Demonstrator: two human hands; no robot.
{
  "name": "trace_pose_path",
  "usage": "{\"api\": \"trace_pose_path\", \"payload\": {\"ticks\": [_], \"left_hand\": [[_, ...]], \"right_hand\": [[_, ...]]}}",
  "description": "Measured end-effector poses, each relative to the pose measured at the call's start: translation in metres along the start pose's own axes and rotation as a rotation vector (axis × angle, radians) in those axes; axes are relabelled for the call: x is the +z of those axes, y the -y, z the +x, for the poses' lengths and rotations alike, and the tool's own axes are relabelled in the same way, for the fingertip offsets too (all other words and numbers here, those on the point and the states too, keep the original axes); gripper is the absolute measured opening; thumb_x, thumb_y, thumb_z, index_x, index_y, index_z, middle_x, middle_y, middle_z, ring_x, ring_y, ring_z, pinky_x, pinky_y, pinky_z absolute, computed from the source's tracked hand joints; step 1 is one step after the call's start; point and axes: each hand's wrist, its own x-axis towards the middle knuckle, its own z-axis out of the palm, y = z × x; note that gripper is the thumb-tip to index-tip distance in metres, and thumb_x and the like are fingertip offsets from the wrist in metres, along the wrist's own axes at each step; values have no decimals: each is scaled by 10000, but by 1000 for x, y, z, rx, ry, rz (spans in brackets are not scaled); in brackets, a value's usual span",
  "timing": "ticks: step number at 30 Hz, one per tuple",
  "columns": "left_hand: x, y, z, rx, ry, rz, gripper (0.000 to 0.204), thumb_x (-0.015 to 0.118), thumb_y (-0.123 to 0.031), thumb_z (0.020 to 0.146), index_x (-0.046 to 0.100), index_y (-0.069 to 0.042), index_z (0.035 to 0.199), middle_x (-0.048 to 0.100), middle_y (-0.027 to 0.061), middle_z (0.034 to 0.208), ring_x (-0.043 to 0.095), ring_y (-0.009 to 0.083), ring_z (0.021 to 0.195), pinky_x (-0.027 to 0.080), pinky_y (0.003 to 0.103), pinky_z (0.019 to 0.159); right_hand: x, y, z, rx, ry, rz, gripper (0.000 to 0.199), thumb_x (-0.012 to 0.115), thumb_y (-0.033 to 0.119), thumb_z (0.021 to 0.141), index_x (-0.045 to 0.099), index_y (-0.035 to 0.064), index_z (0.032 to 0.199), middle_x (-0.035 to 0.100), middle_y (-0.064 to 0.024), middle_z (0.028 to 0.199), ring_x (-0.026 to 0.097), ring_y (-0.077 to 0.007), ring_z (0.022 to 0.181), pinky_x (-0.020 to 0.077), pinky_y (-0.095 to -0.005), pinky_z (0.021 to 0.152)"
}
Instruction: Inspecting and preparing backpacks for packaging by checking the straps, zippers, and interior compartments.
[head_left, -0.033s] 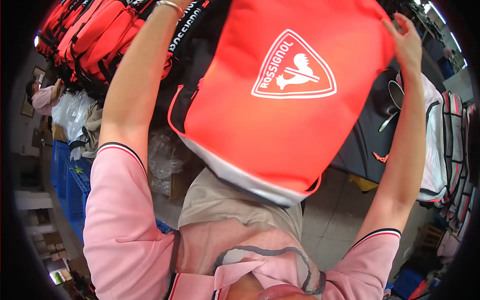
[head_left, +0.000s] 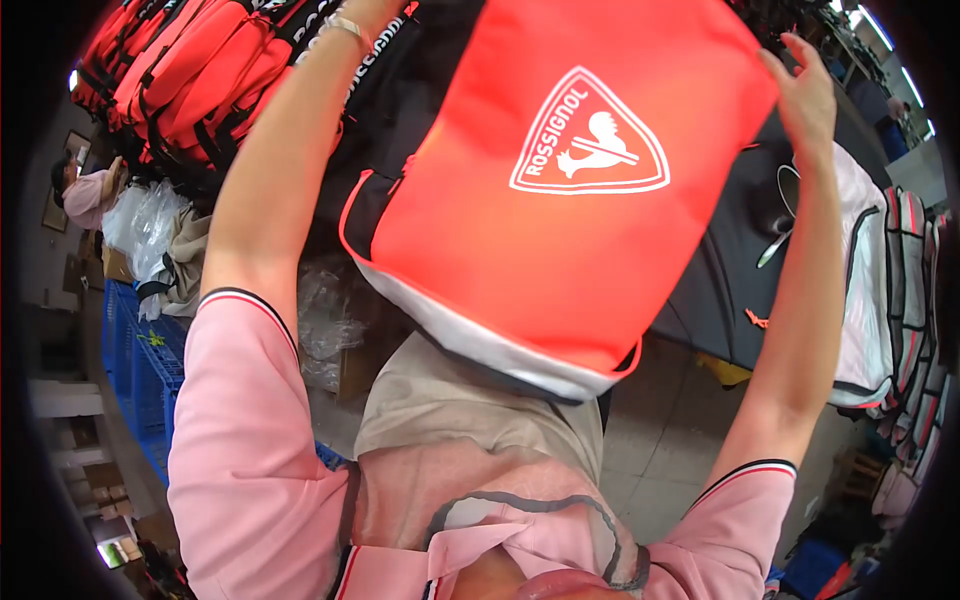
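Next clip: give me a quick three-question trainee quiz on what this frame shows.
1. True or false: the right hand touches the upper right edge of the red-orange bag.
2. Multiple choice: the bottom rim of that bag is A) blue, B) white with a dark edge, C) yellow.
3. Fill in: at the left, behind the left forearm, bags of the same colour lie in a ____.

Key: 1 true. 2 B. 3 stack. The left hand itself is cut off at the top edge, so its grip cannot be judged; a bracelet shows at the wrist.
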Motion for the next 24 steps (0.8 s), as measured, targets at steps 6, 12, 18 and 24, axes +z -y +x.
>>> {"api": "trace_pose_path", "payload": {"ticks": [6, 12, 18, 24], "left_hand": [[38, 108, -159, 92, 744, 1148, 658, 532, -524, 933, 385, -199, 1486, 353, 161, 1531, 300, 324, 1432, 206, 483, 1167], [18, 167, -157, -31, 636, 1028, 635, 456, -513, 970, 374, -153, 1486, 325, 65, 1562, 282, 244, 1449, 111, 536, 1177], [-23, 143, -148, -487, 514, 168, 452, 500, -343, 1002, 527, -97, 1381, 575, 113, 1360, 504, 220, 1290, 333, 364, 1109], [68, -64, -225, 47, 1092, 155, 540, 756, -360, 805, 604, 2, 1176, 624, 167, 1127, 644, 312, 959, 502, 377, 900]], "right_hand": [[81, 111, -159, -253, 674, -27, 498, 565, 479, 927, 536, 195, 1335, 469, -138, 1413, 436, -322, 1307, 302, -575, 1084], [124, 82, -205, -257, 783, 80, 502, 494, 470, 974, 479, 229, 1414, 317, -76, 1557, 231, -292, 1461, 155, -617, 1156], [6, 105, -171, 263, 935, 688, 349, 710, 308, 868, 666, 5, 1036, 689, -155, 945, 657, -239, 806, 520, -359, 754], [-59, 106, -235, 53, 1325, 689, 482, 869, 215, 617, 575, -10, 925, 603, -126, 873, 586, -322, 850, 478, -382, 758]]}}
